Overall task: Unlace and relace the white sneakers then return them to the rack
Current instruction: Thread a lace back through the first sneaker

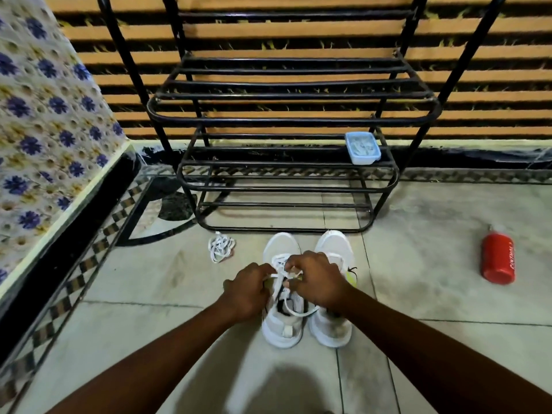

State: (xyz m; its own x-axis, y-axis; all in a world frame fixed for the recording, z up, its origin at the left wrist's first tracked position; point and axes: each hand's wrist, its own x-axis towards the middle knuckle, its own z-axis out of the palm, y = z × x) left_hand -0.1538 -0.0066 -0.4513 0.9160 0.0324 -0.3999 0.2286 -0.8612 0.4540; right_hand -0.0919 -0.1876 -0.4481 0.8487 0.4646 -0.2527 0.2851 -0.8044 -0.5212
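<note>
Both hands, the left hand (250, 289) and right hand (318, 280), are pinching the flat white lace (279, 281) over the left white mesh sneaker (282, 294) on the floor.

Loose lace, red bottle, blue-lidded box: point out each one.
loose lace (221, 248), head view, middle of the white bundle on the floor.
red bottle (498, 260), head view, middle of its body, lying on the floor.
blue-lidded box (362, 147), head view, centre of its lid, on the rack shelf.

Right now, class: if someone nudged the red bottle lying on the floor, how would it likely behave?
The red bottle lies on its side on smooth floor tiles, so it would probably roll. It looks rigid, likely metal, and unlikely to flex.
</note>
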